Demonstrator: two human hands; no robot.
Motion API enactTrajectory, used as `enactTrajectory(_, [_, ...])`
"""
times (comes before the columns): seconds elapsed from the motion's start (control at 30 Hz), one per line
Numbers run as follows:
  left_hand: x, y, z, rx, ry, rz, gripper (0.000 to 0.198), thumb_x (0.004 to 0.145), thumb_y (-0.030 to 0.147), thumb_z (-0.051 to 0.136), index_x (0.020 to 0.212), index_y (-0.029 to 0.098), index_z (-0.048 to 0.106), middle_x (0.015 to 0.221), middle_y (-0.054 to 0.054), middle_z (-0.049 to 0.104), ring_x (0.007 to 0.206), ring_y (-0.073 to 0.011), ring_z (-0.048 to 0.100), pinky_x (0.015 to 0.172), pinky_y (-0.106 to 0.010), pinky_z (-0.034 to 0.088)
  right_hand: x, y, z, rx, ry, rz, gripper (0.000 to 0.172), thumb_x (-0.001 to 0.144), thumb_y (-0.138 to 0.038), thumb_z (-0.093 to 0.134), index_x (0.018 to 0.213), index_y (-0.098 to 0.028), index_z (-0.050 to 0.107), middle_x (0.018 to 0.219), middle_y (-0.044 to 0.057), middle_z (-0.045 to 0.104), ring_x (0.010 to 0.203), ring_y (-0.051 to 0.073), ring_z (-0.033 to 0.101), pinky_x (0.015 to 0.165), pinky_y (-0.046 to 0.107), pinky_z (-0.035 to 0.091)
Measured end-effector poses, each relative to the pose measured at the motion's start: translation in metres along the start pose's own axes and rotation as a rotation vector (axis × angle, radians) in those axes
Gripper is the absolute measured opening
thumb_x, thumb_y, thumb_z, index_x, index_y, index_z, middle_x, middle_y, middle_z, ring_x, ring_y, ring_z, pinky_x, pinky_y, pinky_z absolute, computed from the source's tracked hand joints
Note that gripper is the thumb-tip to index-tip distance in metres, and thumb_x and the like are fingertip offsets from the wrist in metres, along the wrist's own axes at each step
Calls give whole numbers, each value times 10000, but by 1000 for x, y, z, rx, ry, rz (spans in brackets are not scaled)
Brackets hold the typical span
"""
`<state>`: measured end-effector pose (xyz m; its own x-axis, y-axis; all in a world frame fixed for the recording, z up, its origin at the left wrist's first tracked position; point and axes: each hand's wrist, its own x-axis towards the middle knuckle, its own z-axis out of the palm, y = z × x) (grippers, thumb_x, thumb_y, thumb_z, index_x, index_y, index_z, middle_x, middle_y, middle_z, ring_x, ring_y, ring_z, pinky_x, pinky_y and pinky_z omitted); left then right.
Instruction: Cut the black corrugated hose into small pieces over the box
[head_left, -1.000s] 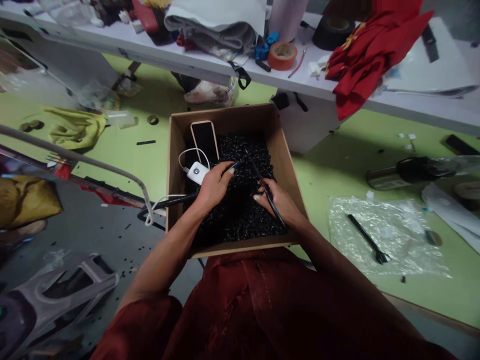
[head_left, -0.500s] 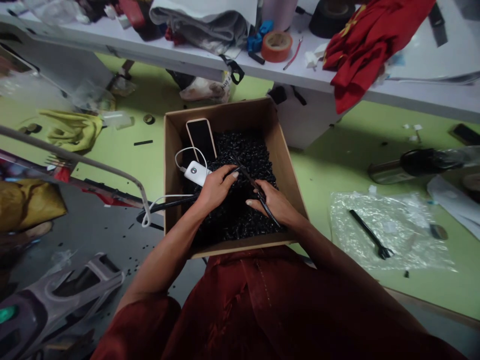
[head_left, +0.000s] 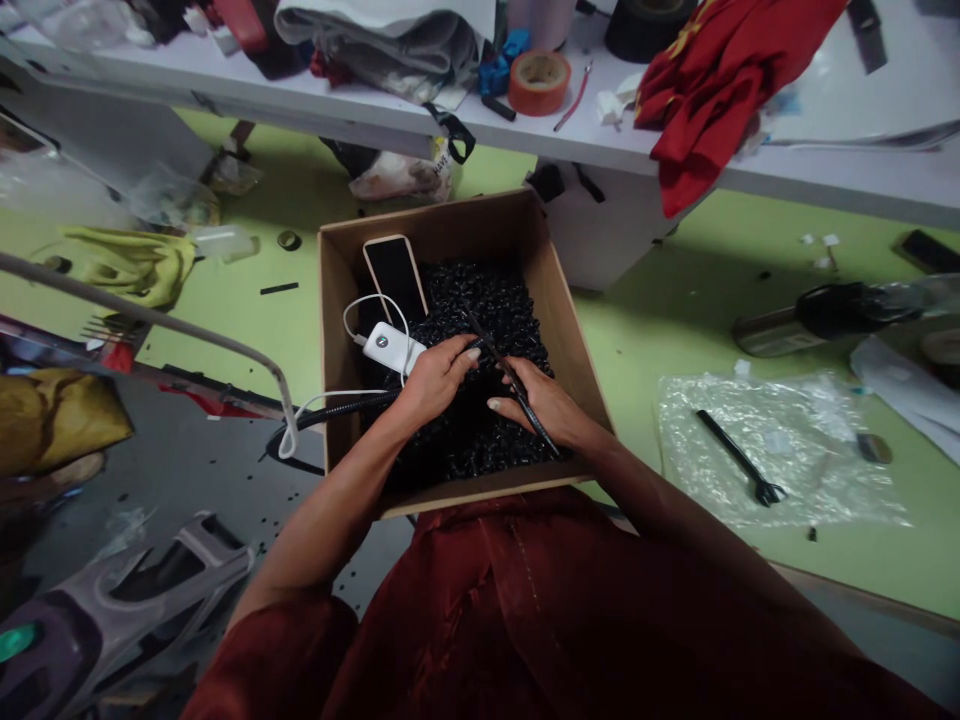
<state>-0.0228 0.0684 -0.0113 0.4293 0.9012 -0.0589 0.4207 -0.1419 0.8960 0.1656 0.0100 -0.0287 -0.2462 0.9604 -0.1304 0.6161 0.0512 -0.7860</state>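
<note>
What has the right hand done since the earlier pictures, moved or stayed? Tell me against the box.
Yes, it moved: the right hand has shifted left in view, away from the box's right wall.

Slim black rod (head_left: 540, 427) — slanted over heaped black plastic pieces (head_left: 487, 300).

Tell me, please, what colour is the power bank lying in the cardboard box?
The power bank is white; it shows best in the head view.
</note>
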Motion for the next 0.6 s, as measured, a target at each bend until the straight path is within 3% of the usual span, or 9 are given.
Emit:
enactTrajectory(0.3, [1, -3, 2, 7, 2, 14, 315, 919, 395, 421, 1005, 170, 624, 772, -29, 626, 672, -133, 559, 652, -258, 462, 2, -5, -4, -64, 19, 36, 222, 832, -286, 506, 1040, -214, 531, 950, 54, 624, 846, 202, 580, 801, 334, 436])
enactTrajectory(0.6, [3, -2, 2, 24, -8, -19, 284, 911, 354, 418, 962, 173, 632, 746, -27, 604, 656, -136, 532, 626, -254, 442, 2, -4, -3, -134, 37, 102, 163, 777, -217, 481, 925, -238, 545, 799, 17, 641, 713, 180, 578, 671, 271, 409])
